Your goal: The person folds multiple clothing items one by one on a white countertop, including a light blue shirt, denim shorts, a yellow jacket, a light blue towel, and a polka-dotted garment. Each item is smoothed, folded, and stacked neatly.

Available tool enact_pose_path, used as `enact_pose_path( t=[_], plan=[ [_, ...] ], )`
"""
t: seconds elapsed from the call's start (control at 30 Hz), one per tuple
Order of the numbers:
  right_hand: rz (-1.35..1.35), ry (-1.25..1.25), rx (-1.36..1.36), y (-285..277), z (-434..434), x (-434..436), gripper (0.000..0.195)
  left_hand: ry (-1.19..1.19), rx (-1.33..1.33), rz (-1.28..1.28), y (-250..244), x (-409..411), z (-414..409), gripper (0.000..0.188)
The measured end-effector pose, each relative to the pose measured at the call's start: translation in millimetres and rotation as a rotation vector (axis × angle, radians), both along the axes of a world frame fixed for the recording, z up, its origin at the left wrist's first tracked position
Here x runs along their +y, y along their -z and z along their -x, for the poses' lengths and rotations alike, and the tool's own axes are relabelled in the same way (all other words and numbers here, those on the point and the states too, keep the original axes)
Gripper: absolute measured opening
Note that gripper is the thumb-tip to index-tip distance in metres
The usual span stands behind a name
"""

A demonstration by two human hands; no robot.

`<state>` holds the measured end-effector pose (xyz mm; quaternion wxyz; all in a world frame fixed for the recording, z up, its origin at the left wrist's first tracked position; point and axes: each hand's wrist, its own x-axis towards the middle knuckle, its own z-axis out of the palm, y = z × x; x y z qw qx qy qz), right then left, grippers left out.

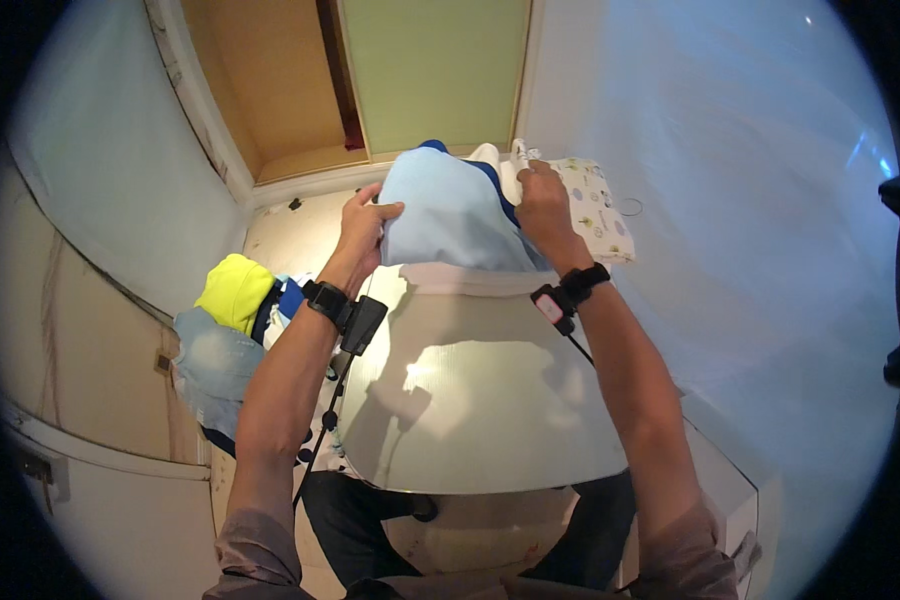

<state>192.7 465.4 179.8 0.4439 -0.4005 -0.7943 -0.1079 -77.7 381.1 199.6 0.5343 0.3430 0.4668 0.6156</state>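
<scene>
A light blue fabric garment (450, 210) with dark blue edging lies bunched at the far end of the pale, glossy table (487, 405). My left hand (364, 225) grips its left edge, thumb on top and the other fingers partly hidden behind the cloth. On the opposite side my right hand (546, 210) has its fingers curled at the garment's right edge; the exact fabric layer between them is hidden. White cloth (508, 176) shows just beside those fingers. A white folded cloth with a small printed pattern (592, 214) is close to my right hand.
Left of the table sits a clothes pile with a bright yellow piece (236, 292) and a grey-blue piece (217, 352). An open wooden cabinet (270, 82) with a green panel (435, 75) stands behind. A pale wall (720, 210) rises at right. Wrist devices trail black cables (326, 424).
</scene>
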Motion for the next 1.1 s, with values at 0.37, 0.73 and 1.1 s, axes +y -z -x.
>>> enact_pose_path(
  t=[0.37,0.73,1.1],
  plan=[
    [0.111,0.302,-0.367,-28,52,-32,0.047,-0.117,0.090,0.127,47,8,7,0.055],
    [0.641,0.348,-0.389,0,34,2,0.078,-0.174,0.010,0.144,52,3,10,0.047],
    [0.591,0.339,-0.518,26,5,-2,0.056,-0.213,0.719,0.070,109,-99,-7,0.056]
  ],
)
